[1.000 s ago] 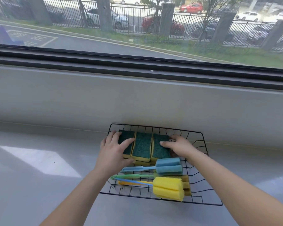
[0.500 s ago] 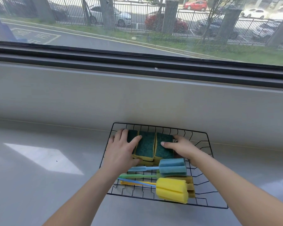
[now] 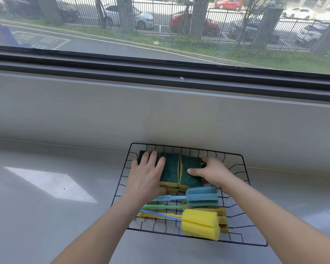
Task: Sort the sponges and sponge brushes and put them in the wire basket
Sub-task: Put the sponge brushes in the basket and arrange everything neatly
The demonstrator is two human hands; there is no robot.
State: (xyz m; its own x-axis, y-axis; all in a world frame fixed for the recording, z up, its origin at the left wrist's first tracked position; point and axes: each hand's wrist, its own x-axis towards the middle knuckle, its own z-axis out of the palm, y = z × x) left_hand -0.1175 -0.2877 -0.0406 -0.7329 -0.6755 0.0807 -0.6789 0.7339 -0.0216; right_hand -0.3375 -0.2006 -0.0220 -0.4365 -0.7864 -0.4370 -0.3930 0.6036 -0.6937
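A black wire basket (image 3: 244,189) sits on the grey counter against the wall. Along its far side three green-topped yellow sponges (image 3: 170,171) stand side by side. My left hand (image 3: 148,176) lies flat over the leftmost sponge, its fingers spread and touching the middle one. My right hand (image 3: 210,173) grips the right edge of the rightmost sponge (image 3: 191,166), thumb on its green top. In the basket's near half lie sponge brushes: a blue-headed one (image 3: 202,197), a yellow-headed one (image 3: 200,224), and a green handle (image 3: 160,207) between them.
The grey counter (image 3: 55,206) spreads left of the basket, with a bright sunlit patch (image 3: 50,182) on it. A low grey wall (image 3: 160,113) and a dark window frame (image 3: 160,73) rise just behind the basket.
My left hand has slid further over the left sponge and flattened. The three sponges now stand closer together. My right hand stays on the right sponge's edge.
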